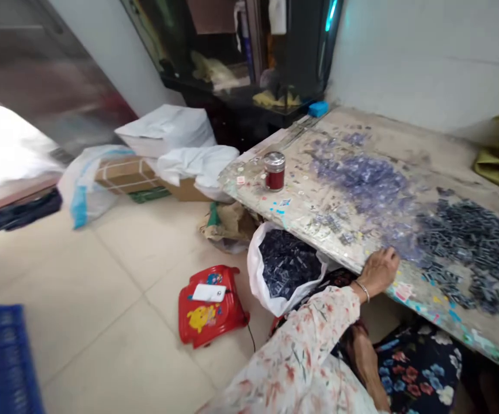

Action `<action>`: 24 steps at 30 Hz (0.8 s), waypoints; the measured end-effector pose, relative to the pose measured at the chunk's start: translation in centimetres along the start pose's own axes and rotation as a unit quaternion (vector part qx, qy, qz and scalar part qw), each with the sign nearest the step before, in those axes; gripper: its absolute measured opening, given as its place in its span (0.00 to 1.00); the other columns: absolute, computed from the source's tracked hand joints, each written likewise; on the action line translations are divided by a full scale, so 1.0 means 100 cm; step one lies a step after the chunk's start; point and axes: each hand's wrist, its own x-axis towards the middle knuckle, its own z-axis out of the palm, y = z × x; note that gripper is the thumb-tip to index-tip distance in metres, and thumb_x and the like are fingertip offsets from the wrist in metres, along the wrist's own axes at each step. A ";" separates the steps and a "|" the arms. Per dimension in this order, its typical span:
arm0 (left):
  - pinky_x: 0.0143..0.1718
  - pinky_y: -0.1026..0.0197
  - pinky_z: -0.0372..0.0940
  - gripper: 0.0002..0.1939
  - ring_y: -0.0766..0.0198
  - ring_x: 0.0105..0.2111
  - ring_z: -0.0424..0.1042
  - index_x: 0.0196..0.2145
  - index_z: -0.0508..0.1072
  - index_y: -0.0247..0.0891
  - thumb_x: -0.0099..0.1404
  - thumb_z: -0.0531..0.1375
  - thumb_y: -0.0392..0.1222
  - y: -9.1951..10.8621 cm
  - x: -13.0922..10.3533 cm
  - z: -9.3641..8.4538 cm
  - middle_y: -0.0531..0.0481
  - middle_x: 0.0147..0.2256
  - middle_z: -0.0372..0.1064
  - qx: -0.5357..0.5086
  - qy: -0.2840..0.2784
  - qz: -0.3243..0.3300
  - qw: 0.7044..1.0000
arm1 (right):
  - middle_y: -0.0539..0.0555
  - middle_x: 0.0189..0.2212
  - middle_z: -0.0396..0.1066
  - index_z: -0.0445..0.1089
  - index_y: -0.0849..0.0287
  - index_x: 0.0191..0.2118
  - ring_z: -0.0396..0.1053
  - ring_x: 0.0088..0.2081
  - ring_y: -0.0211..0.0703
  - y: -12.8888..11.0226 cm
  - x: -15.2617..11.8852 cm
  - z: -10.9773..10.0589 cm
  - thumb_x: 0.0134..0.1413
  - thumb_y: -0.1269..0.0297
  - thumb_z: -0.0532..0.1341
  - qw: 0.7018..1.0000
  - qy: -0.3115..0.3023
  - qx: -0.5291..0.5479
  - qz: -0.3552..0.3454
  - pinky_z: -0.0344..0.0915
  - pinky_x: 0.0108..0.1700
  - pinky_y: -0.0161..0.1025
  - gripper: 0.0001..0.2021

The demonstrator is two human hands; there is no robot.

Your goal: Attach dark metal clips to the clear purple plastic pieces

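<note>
Floral sleeve [305, 339] foremost, purplish pieces [372, 181] lie just beyond the left hand [376, 271], both hands' grip unclear.

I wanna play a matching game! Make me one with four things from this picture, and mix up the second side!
Column one:
1. Jar
2. Sack
3. Seat
4. Hand with a bracelet

Column two:
A. Red, on the floor
B. At the table's edge
C. Silver lid, standing on the table
D. White, filled with dark pieces

Right pairs: 1-C, 2-D, 3-A, 4-B
</note>
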 end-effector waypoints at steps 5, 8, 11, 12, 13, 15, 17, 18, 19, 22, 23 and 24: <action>0.38 0.57 0.67 0.12 0.57 0.39 0.67 0.41 0.70 0.30 0.69 0.47 0.32 -0.001 -0.002 0.005 0.42 0.40 0.65 0.002 0.024 0.018 1.000 | 0.64 0.43 0.74 0.74 0.63 0.46 0.71 0.46 0.54 -0.020 0.021 -0.060 0.62 0.60 0.54 0.968 0.206 -0.052 -0.136 0.68 0.48 0.49 0.16; 0.37 0.57 0.67 0.13 0.57 0.38 0.68 0.41 0.70 0.29 0.69 0.47 0.32 0.000 -0.001 0.007 0.41 0.39 0.65 0.000 0.035 0.006 0.999 | 0.67 0.48 0.72 0.72 0.65 0.51 0.68 0.52 0.57 -0.005 0.068 -0.097 0.62 0.63 0.55 0.942 0.280 -0.088 -0.163 0.62 0.55 0.55 0.17; 0.38 0.56 0.67 0.12 0.57 0.38 0.68 0.41 0.70 0.29 0.69 0.47 0.32 0.000 -0.001 0.010 0.41 0.40 0.66 0.002 0.039 0.002 0.999 | 0.70 0.44 0.72 0.72 0.66 0.51 0.66 0.53 0.63 0.024 0.127 -0.117 0.63 0.57 0.53 0.928 0.322 -0.117 -0.146 0.57 0.55 0.62 0.20; 0.37 0.56 0.67 0.12 0.57 0.38 0.68 0.41 0.70 0.29 0.68 0.48 0.32 0.000 0.000 0.010 0.41 0.39 0.66 0.001 0.041 -0.001 0.999 | 0.71 0.43 0.72 0.73 0.66 0.49 0.66 0.53 0.65 0.034 0.143 -0.119 0.62 0.53 0.52 0.927 0.328 -0.126 -0.132 0.56 0.53 0.63 0.22; 0.37 0.57 0.67 0.12 0.57 0.38 0.69 0.41 0.70 0.28 0.68 0.48 0.32 0.000 0.000 0.011 0.41 0.39 0.66 0.000 0.043 -0.006 0.999 | 0.73 0.42 0.71 0.74 0.65 0.48 0.65 0.52 0.68 0.042 0.156 -0.119 0.61 0.49 0.52 0.926 0.335 -0.133 -0.112 0.56 0.51 0.65 0.25; 0.37 0.57 0.67 0.12 0.57 0.37 0.69 0.41 0.70 0.28 0.68 0.48 0.32 0.001 0.001 0.012 0.40 0.39 0.66 -0.004 0.051 -0.011 0.999 | 0.74 0.43 0.71 0.71 0.65 0.52 0.64 0.51 0.71 0.055 0.173 -0.116 0.59 0.45 0.50 0.928 0.340 -0.130 -0.072 0.55 0.48 0.66 0.29; 0.37 0.58 0.67 0.12 0.57 0.38 0.70 0.41 0.71 0.28 0.68 0.49 0.32 0.001 0.002 0.012 0.39 0.39 0.66 -0.008 0.053 -0.009 0.999 | 0.75 0.45 0.70 0.67 0.64 0.57 0.63 0.51 0.72 0.062 0.179 -0.111 0.58 0.43 0.49 0.930 0.339 -0.124 -0.060 0.53 0.46 0.67 0.33; 0.37 0.58 0.67 0.12 0.56 0.38 0.70 0.41 0.72 0.28 0.68 0.50 0.32 0.001 0.002 0.012 0.38 0.39 0.66 -0.011 0.050 -0.009 0.999 | 0.76 0.46 0.69 0.65 0.64 0.59 0.62 0.52 0.73 0.065 0.179 -0.109 0.57 0.42 0.49 0.931 0.339 -0.122 -0.062 0.53 0.46 0.67 0.34; 0.37 0.58 0.67 0.11 0.56 0.38 0.71 0.40 0.72 0.28 0.68 0.50 0.33 0.001 0.003 0.012 0.38 0.39 0.67 -0.014 0.046 -0.010 0.999 | 0.78 0.47 0.68 0.65 0.65 0.59 0.61 0.53 0.74 0.067 0.178 -0.108 0.57 0.42 0.49 0.931 0.339 -0.121 -0.066 0.51 0.46 0.67 0.35; 0.38 0.58 0.67 0.11 0.55 0.39 0.71 0.40 0.73 0.28 0.68 0.52 0.33 0.002 0.003 0.009 0.35 0.40 0.67 -0.022 0.031 -0.013 0.999 | 0.83 0.48 0.67 0.65 0.67 0.59 0.59 0.57 0.74 0.070 0.174 -0.107 0.57 0.45 0.48 0.928 0.347 -0.114 -0.072 0.49 0.46 0.69 0.35; 0.39 0.58 0.67 0.11 0.55 0.40 0.71 0.41 0.73 0.27 0.67 0.52 0.33 0.002 0.003 0.007 0.35 0.40 0.66 -0.026 0.028 -0.012 0.999 | 0.83 0.48 0.66 0.65 0.66 0.60 0.59 0.57 0.74 0.070 0.174 -0.107 0.57 0.46 0.49 0.927 0.349 -0.113 -0.073 0.49 0.46 0.69 0.34; 0.39 0.58 0.67 0.11 0.55 0.40 0.71 0.41 0.74 0.26 0.67 0.52 0.33 0.003 0.002 0.006 0.35 0.40 0.66 -0.029 0.027 -0.011 0.999 | 0.82 0.48 0.67 0.65 0.64 0.60 0.59 0.57 0.75 0.070 0.173 -0.108 0.56 0.47 0.49 0.927 0.350 -0.114 -0.073 0.49 0.46 0.70 0.33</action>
